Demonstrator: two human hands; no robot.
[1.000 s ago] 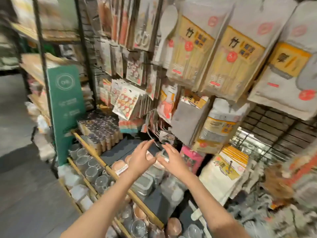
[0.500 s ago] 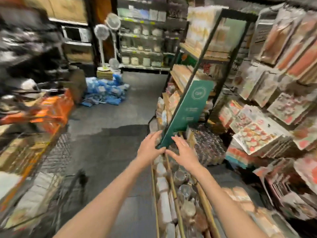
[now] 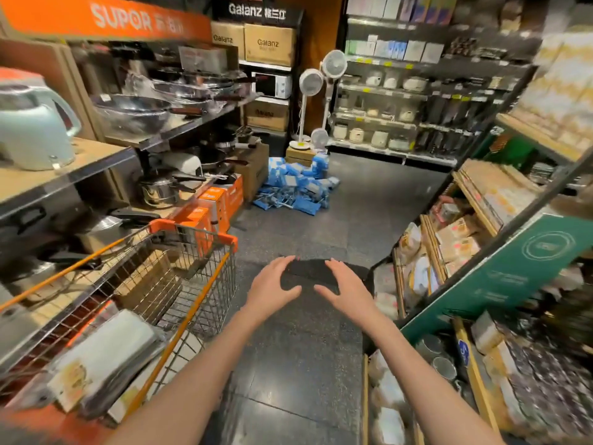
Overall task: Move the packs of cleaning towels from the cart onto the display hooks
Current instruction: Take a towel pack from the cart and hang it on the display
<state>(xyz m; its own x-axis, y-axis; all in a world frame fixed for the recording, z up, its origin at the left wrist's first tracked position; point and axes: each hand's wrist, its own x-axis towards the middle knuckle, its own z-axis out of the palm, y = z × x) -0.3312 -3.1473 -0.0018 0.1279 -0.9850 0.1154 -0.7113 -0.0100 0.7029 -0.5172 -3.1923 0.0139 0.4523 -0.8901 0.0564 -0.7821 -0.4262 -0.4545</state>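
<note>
**Head view: both hands bare over the aisle**

We see our left hand (image 3: 272,288) and right hand (image 3: 347,290) at frame centre, each grip released, holding nothing. The towel packs (image 3: 106,358) lie in the wire cart (image 3: 192,268) at lower left.

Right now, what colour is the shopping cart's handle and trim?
Orange, on the cart with grey wire mesh, seen in the head view.
</note>
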